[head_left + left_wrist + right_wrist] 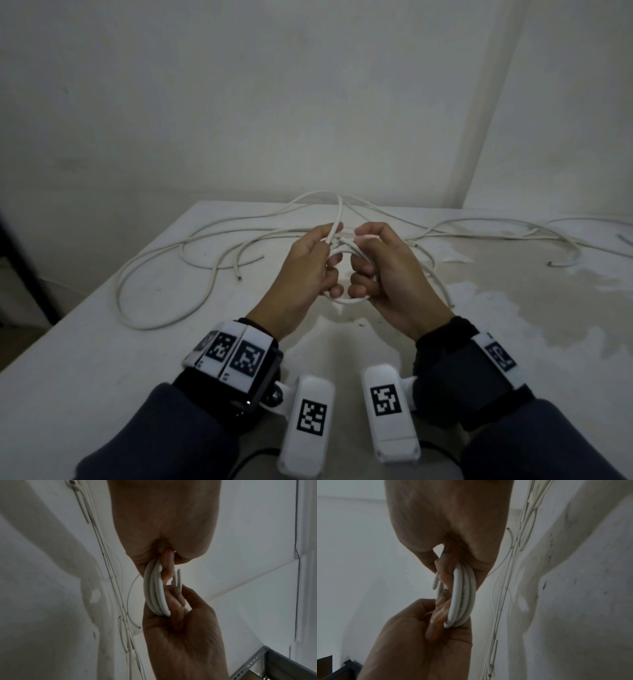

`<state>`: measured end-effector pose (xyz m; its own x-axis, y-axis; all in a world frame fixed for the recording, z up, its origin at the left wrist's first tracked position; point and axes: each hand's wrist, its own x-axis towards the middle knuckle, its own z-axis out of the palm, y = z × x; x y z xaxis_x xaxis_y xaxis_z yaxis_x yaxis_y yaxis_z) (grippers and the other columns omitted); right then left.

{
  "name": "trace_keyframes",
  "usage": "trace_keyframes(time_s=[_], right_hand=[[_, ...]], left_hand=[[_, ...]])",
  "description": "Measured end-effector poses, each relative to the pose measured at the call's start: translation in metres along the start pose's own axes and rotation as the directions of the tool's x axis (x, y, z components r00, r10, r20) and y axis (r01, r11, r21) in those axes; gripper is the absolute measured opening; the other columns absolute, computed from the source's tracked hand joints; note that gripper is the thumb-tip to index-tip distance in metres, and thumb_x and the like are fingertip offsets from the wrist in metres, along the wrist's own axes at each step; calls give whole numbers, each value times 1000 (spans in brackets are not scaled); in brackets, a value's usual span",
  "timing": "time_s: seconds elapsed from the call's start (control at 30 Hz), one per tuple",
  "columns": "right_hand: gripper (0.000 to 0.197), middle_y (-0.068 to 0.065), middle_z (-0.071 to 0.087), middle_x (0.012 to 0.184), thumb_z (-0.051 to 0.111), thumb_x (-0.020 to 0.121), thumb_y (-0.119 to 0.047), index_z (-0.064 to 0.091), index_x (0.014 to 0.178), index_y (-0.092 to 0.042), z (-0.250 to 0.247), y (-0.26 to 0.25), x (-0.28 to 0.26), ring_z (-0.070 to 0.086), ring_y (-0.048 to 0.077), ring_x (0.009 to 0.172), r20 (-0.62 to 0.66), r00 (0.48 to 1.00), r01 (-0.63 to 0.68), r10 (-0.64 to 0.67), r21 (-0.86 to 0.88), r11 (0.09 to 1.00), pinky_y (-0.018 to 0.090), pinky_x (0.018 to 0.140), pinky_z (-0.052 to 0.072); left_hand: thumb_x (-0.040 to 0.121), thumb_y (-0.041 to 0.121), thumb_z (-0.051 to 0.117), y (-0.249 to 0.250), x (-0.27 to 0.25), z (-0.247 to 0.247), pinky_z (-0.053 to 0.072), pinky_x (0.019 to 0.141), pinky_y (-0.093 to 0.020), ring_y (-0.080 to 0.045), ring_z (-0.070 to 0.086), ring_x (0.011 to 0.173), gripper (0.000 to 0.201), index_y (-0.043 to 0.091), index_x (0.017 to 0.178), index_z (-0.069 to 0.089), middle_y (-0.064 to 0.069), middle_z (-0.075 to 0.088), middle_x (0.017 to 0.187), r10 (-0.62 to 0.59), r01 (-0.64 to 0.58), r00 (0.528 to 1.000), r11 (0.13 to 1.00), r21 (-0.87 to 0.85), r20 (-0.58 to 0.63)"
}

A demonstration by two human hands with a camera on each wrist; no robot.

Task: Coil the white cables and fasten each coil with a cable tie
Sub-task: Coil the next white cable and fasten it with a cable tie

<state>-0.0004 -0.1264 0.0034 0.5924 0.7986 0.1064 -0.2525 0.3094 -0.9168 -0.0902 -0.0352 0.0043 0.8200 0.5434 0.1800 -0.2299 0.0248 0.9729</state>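
A small coil of white cable (350,301) is held above the table between both hands. My left hand (317,265) grips the coil's left side, and its thumb and forefinger pinch a strand that rises from it. My right hand (371,270) curls round the coil's right side. In the left wrist view the coil (155,595) shows several turns side by side under my left hand (164,563), with a cut cable end (178,578) beside it and my right hand (181,628) below. In the right wrist view the coil (462,596) sits in my right hand (448,563).
Loose white cable (144,270) lies in wide loops over the stained white table (102,359), with more cable (513,228) to the right and cut ends (239,277) lying free. The wall stands close behind. The table's left edge drops off near a dark post (24,267).
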Motion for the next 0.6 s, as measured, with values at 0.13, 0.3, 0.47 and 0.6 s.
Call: trace_keyframes(time_s=[0.13, 0.3, 0.47, 0.6], right_hand=[[34, -2, 34, 52, 38, 99, -8, 49, 125, -28, 0, -1, 0, 27, 9, 39, 34, 999, 13, -11, -57, 998, 22, 39, 34], [47, -2, 32, 53, 36, 99, -8, 50, 132, -40, -1, -2, -2, 27, 9, 41, 76, 997, 36, -29, -94, 995, 23, 42, 38], [19, 0, 36, 53, 48, 97, -13, 46, 115, -19, 8, -1, -3, 28, 9, 38, 32, 997, 74, -71, -108, 991, 26, 47, 40], [7, 6, 53, 65, 55, 96, -19, 52, 101, -22, 9, 1, -1, 45, 12, 48, 32, 987, 162, -159, -171, 972, 33, 62, 48]], left_hand=[[99, 6, 27, 0, -1, 1, 33, 41, -22, -7, 27, 39, 34, 14, 125, 47, 2, 40, 62, 8, -6, 999, 999, 51, -39], [100, 12, 39, 5, -4, 1, 32, 42, -22, -8, 26, 38, 26, 3, 115, 57, 1, 36, 57, 56, -55, 998, 997, 45, -22], [90, 20, 63, 4, -4, 2, 36, 38, -20, -4, 41, 38, 17, 6, 99, 66, 6, 56, 58, 212, -187, 971, 962, 200, -109], [90, 14, 64, 4, -1, -2, 38, 46, -12, 2, 51, 48, 12, 4, 93, 69, 3, 63, 70, 374, -322, 914, 904, 280, -155]])
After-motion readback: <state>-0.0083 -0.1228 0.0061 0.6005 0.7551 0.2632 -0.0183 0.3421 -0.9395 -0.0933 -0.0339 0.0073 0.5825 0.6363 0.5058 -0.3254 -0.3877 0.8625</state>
